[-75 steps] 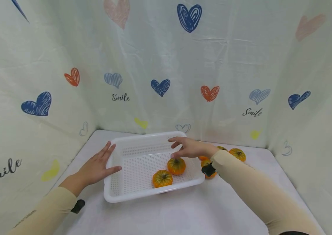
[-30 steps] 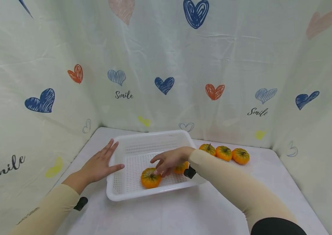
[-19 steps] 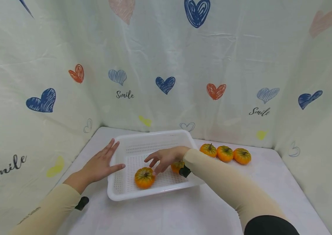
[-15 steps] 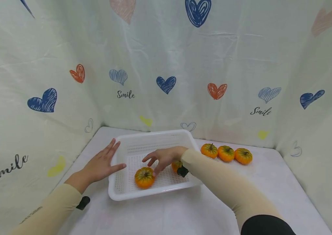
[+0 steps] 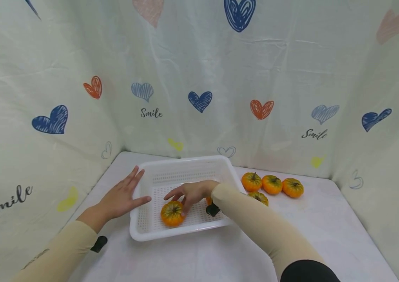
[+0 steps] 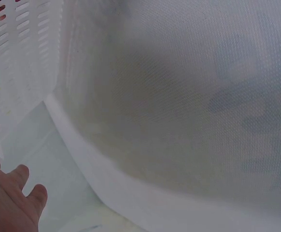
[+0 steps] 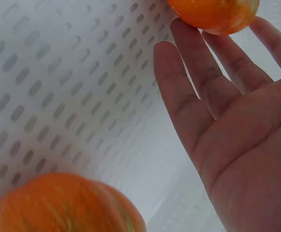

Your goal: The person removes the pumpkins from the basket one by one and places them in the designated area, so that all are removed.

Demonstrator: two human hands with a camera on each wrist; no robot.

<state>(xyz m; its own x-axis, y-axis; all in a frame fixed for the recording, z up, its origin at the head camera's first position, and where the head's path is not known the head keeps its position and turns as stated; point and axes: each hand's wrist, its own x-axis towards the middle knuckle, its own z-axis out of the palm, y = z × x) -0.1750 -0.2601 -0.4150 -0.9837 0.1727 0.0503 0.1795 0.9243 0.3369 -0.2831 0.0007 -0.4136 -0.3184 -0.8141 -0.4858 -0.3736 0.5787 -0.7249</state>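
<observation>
The white basket (image 5: 185,231) was set askew on the table (image 5: 171,262), its far rim placed near the hanging cloth (image 5: 185,58); a wide strip of tabletop was left along its near side. The right side was more tightly bounded: a row of three pumpkins (image 5: 272,185) was lined up past the rim, and a fourth pumpkin (image 5: 258,197) was partly covered by the right sleeve (image 5: 252,219). At the left rim the left hand (image 5: 120,199) was spread, its fingers apart and its thumb reached over the edge; how firmly the rim was pressed could not be told.

Inside, the front pumpkin (image 5: 171,214) was seated near the near wall, with perforated floor stretched between it and the left wall. The right hand (image 5: 192,192) was held over it, the long fingers extended and apart at its far side, the thumb placed at its right side. Whether it was squeezed could not be told. A second pumpkin (image 7: 68,208) was seen farther right in the basket, mostly hidden by the right wrist from above.
</observation>
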